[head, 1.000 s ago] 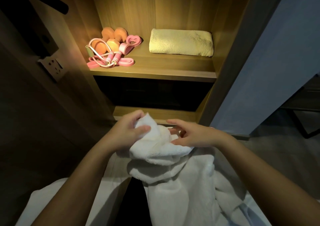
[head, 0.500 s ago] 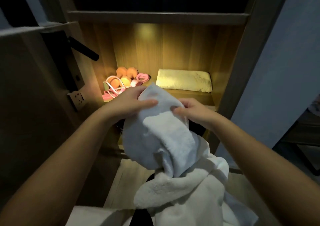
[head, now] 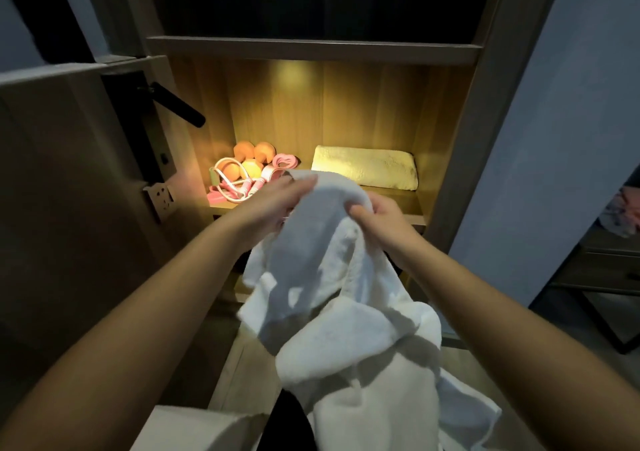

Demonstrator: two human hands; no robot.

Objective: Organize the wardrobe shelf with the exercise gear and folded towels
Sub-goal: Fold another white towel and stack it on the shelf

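Left hand (head: 273, 201): gripping the top edge of the white towel (head: 329, 295).
Right hand (head: 377, 218): pinching the same edge, near the left hand.
White towel: hanging bunched before the lit shelf (head: 414, 210), hiding part of its front.
Shelf contents: folded yellow towel (head: 367, 170) lying right; orange dumbbells (head: 249, 160) and pink jump rope (head: 235, 186) sitting left.

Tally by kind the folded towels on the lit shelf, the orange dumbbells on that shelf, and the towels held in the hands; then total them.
Folded towel on the lit shelf: 1
Orange dumbbells: 2
White towel, gripped by left hand and right hand: 1
Total: 4
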